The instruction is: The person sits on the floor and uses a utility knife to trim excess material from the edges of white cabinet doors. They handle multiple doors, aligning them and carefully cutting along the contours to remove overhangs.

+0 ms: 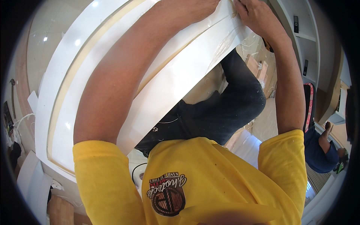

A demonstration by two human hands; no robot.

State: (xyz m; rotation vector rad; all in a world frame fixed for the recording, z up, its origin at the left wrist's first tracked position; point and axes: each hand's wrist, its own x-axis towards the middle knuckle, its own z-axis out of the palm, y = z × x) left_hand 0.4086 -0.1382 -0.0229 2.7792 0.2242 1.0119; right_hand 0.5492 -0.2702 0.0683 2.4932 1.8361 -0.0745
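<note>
Glossy pale floor [48, 22] fills the room below, with white shelving [305, 37] on the right wall and another person [322, 150] in dark blue crouched low at the right edge.

Nearest the camera is the person's own yellow shirt [180, 176], its sleeves ending above the elbows, with dark trousers [221, 112] showing past it. Both bare forearms run up and away from the shoulders, almost fully stretched. The left forearm lies diagonally across a long curved white panel [60, 93], which has a pale yellowish strip along its length. The right forearm rises nearly straight along the right side, clear of the panel until the wrist.

At the far end, the two hands meet near the upper edge of the frame. The left hand [187, 9] is curled knuckles-up on the panel's far end, its fingers cut off by the frame edge, so I cannot tell what grip it has. The right hand [253, 13] is closed, fingers bent, pinching the edge of a clear protective film [228, 41] that wrinkles and lifts off the white panel just beneath it.
</note>
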